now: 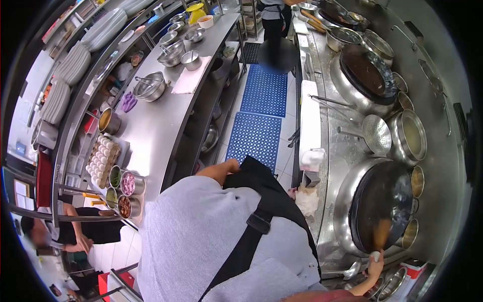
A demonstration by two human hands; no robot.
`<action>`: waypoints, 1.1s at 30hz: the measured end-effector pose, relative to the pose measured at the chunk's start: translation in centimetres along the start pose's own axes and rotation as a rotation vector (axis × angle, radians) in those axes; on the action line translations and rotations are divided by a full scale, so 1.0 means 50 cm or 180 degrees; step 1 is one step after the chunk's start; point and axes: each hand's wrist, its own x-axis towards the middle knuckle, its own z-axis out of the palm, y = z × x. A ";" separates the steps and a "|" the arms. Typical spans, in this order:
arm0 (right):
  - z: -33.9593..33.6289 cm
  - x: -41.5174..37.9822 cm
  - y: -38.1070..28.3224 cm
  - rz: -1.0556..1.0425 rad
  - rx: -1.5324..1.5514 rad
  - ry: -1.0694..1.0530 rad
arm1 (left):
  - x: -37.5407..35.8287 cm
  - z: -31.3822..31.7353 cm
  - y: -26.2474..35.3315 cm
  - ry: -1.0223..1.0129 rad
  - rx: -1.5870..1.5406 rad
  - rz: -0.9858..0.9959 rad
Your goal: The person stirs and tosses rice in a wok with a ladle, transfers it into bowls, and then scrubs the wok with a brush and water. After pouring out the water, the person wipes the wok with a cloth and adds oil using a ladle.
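Note:
At the lower right, my right hand [374, 267] is closed around a wok brush [382, 233], whose tan bristle end is smeared by motion. That brush reaches over the near rim of a dark wok [375, 201] seated in a round steel burner ring [344, 201]. Beside my black apron [251, 176], my left hand [232, 165] hangs at waist height, its fingers too small and partly hidden to read. Just beyond the wok, a perforated strainer ladle [376, 135] lies on the steel stove top.
A second wok [367, 73] sits farther along the stove, beside a steel pot [410, 136]. On the left, a steel counter [171, 121] holds eggs [103, 158], ingredient tins [132, 185] and bowls [149, 86]. Blue mats [254, 138] line the aisle; co-workers stand ahead and lower left.

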 end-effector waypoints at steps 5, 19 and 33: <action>0.083 -0.040 0.101 0.0096 0.2141 0.2128 | -0.160 -0.011 -0.118 -0.1727 -0.0297 -0.0752; 0.537 -0.338 -0.063 0.0691 0.1955 0.2166 | 0.009 -0.042 0.059 0.0416 -0.0707 0.1373; 0.568 -0.348 -0.138 -0.1413 -0.0458 0.0680 | -0.152 0.111 -0.145 0.0261 -0.1494 0.0407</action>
